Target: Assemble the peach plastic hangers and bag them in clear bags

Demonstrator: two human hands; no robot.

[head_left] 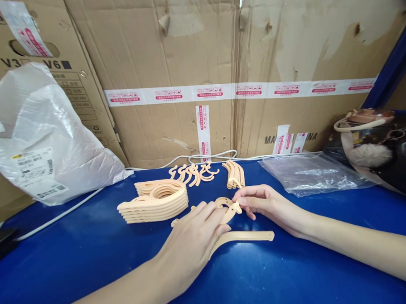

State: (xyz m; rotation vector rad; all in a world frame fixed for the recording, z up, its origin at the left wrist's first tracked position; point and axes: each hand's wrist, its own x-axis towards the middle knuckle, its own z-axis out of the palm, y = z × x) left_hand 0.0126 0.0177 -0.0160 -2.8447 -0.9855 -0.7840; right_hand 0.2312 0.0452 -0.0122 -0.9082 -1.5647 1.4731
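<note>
Over the blue tabletop, my left hand [190,239] lies closed across a cream plastic folding-hanger body [228,213]; much of it is hidden under the palm. At its right end, my right hand [270,203] pinches a small cream hanger hook [234,183] between thumb and fingers. The hook's curve rises above the fingertips, and its base meets the hanger body. Whether the two are joined, I cannot tell. A loose curved hanger arm [251,236] sits just in front, its left end partly covered by my left hand.
Stacked hanger bodies [153,211] stand left of my hands. Several loose hooks [192,174] and a row of hanger arms [236,170] lie behind. A clear plastic bag [309,173], dark handbag [390,156] and white parcel bag [45,133] surround them. Cardboard [170,49] walls the back.
</note>
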